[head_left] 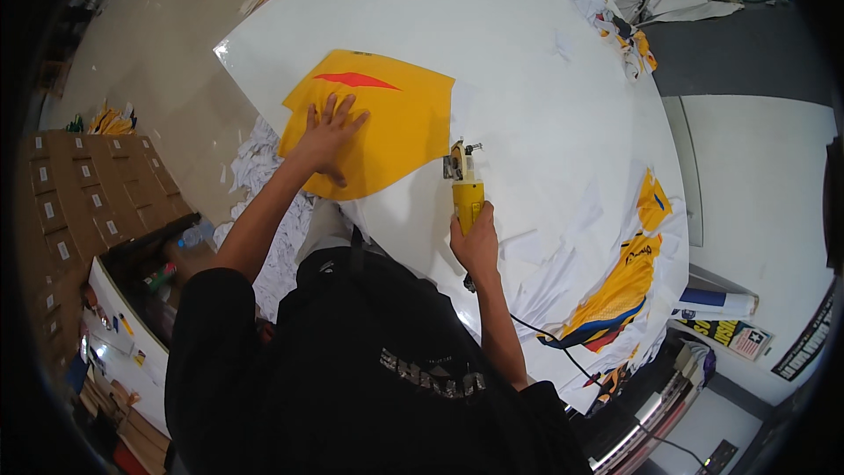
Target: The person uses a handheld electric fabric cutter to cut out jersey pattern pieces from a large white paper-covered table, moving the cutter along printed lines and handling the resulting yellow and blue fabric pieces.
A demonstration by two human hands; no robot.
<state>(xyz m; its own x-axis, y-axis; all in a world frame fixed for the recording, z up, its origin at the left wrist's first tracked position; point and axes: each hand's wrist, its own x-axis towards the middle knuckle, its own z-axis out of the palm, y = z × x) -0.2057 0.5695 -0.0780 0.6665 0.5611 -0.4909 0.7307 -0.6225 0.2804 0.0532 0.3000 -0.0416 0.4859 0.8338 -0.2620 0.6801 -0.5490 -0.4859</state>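
Observation:
A yellow fabric panel (396,123) with a red mark near its far edge lies on the big white cutting table (527,62). My left hand (330,134) presses flat on the panel, fingers spread. My right hand (476,242) grips the yellow handle of an electric rotary cutter (464,183). The cutter's metal head sits at the panel's right edge. A black cord runs from the cutter back past my right forearm.
Printed yellow, blue and red fabric pieces (620,286) lie among white offcuts at the table's right side. White scraps (264,167) pile on the floor left of the table. Cardboard boxes (83,207) stack at far left. More fabric heaps sit at the table's far end (615,0).

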